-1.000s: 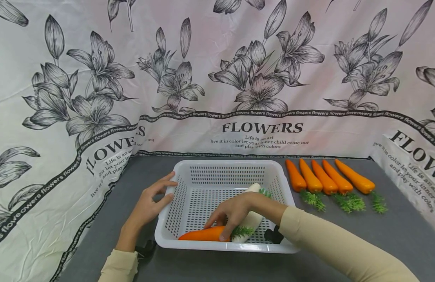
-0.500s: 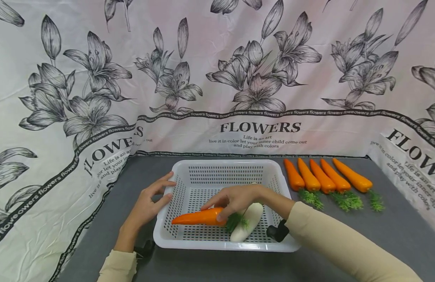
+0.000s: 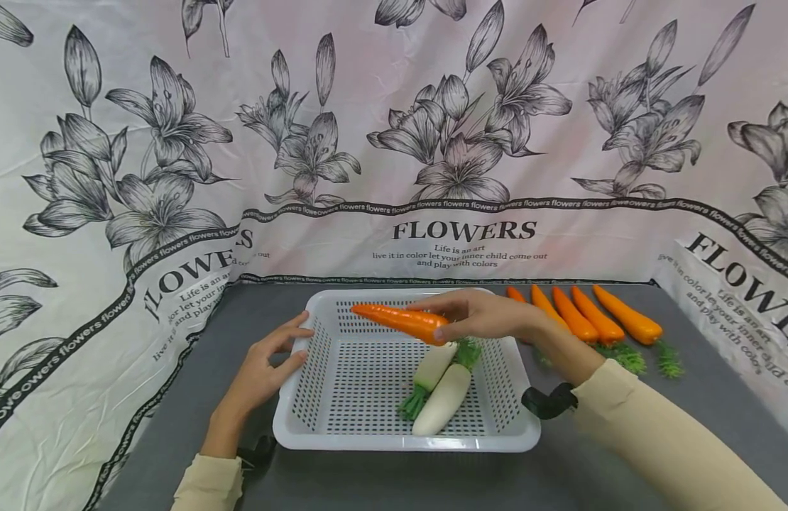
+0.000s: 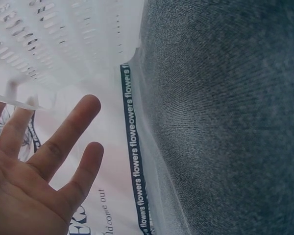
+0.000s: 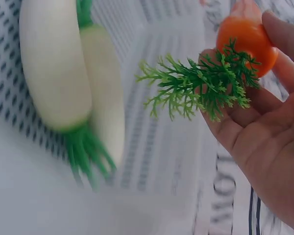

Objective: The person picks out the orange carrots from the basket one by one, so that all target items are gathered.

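In the head view, my right hand (image 3: 490, 314) pinches an orange carrot (image 3: 403, 321) near its thick end, above the white perforated basket (image 3: 407, 443). The carrot's tip points left, and the right wrist view shows its green leaves (image 5: 206, 85) hanging by the fingers. Two white radishes lie side by side in the basket: one radish (image 3: 444, 401) in front, the other radish (image 3: 434, 363) partly behind it, with green tops at opposite ends. My left hand (image 3: 267, 369) touches the basket's left rim with its fingertips; the left wrist view shows its fingers extended.
On the grey table (image 3: 343, 482), several orange carrots (image 3: 576, 317) with green tops lie in a row right of the basket, partly hidden by the right forearm. A white cloth (image 3: 458, 241) printed with flowers stands behind and at both sides.
My right hand has raised the carrot from the basket's front, moving it up, back and to the right. Both radishes are now uncovered. The left hand stays at the rim.
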Tool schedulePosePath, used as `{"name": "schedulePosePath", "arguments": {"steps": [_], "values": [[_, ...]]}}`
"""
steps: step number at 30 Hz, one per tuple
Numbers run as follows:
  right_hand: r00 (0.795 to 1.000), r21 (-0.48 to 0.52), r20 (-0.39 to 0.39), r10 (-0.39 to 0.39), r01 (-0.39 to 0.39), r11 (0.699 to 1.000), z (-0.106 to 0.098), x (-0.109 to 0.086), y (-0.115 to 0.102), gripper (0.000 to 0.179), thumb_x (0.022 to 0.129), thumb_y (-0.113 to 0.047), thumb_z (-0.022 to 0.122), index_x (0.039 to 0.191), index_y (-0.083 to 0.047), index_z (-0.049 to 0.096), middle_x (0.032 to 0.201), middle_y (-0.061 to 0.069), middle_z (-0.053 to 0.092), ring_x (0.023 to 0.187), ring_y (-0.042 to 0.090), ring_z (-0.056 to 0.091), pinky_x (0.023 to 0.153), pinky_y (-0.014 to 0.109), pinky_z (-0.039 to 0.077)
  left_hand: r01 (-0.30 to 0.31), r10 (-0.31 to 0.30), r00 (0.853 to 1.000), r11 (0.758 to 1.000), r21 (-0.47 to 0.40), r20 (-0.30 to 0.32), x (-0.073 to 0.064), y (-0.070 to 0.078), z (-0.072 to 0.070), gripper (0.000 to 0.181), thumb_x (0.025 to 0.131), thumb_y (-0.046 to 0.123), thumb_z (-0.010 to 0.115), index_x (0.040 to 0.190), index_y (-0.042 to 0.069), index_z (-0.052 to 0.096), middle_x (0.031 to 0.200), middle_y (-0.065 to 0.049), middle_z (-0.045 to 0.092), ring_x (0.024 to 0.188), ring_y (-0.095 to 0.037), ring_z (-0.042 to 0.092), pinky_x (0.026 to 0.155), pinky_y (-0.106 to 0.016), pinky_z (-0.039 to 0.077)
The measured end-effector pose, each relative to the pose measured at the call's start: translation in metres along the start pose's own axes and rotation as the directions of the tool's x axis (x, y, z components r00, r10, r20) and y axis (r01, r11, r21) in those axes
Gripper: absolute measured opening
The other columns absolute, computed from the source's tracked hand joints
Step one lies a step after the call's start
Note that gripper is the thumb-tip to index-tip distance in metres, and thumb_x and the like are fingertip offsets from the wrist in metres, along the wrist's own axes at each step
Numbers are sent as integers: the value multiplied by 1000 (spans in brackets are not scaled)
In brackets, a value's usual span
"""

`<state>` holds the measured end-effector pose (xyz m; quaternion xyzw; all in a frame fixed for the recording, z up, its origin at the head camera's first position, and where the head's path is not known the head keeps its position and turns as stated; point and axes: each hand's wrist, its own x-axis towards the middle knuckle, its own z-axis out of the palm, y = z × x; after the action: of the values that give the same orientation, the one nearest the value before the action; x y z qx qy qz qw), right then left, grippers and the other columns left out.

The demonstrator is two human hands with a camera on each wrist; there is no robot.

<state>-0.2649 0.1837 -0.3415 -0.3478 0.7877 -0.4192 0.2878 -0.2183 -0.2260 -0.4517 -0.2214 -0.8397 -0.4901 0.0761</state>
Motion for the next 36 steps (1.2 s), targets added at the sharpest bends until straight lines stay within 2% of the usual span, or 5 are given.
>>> {"name": "schedulePosePath", "arguments": {"steps": [13, 22, 29, 33, 36], "values": [[895, -4, -426, 134, -151, 989, -57, -100, 51, 61, 104, -33, 58, 160, -28, 34, 156, 13, 46, 121, 25, 58, 95, 45, 53, 2, -2, 1000, 1000, 8, -5, -1, 0, -7, 33, 99, 14, 64, 132, 10, 65, 163, -8, 40, 99, -27, 70, 61, -30, 61], [712, -46, -644, 280, -401, 915, -83, -177, 107, 69, 106, -41, 52, 164, -20, 21, 150, 31, 47, 106, -1, 56, 95, 56, 47, 4, -4, 1000, 1000, 6, 6, -1, 0, -7, 33, 99, 14, 64, 132, 11, 65, 164, -7, 39, 97, -19, 70, 61, -31, 62], [547, -55, -789, 279, -515, 856, -87, -217, 152, 70, 106, -38, 52, 158, 1, 25, 142, 41, 40, 100, 24, 54, 64, 28, 52, -13, 13, 1000, 1000, 5, 7, 0, 0, -5, 33, 99, 12, 64, 132, 10, 64, 163, -9, 40, 96, -17, 70, 60, -31, 61], [453, -48, -842, 293, -605, 795, -86, -234, 171, 68, 107, -38, 47, 156, 5, 27, 137, 46, 41, 107, 52, 50, 67, 38, 48, -4, 4, 1000, 1000, 9, 7, 0, 1, -3, 33, 99, 14, 64, 132, 12, 65, 164, -7, 39, 98, -27, 70, 61, -29, 61], [431, -36, -844, 318, -638, 769, -87, -244, 181, 67, 108, -36, 45, 156, 6, 25, 142, 49, 35, 113, 59, 44, 77, 57, 46, 9, -9, 1000, 1000, 6, 6, 1, 2, -1, 33, 99, 15, 65, 132, 12, 65, 164, -7, 39, 99, -30, 70, 62, -29, 61]]}}
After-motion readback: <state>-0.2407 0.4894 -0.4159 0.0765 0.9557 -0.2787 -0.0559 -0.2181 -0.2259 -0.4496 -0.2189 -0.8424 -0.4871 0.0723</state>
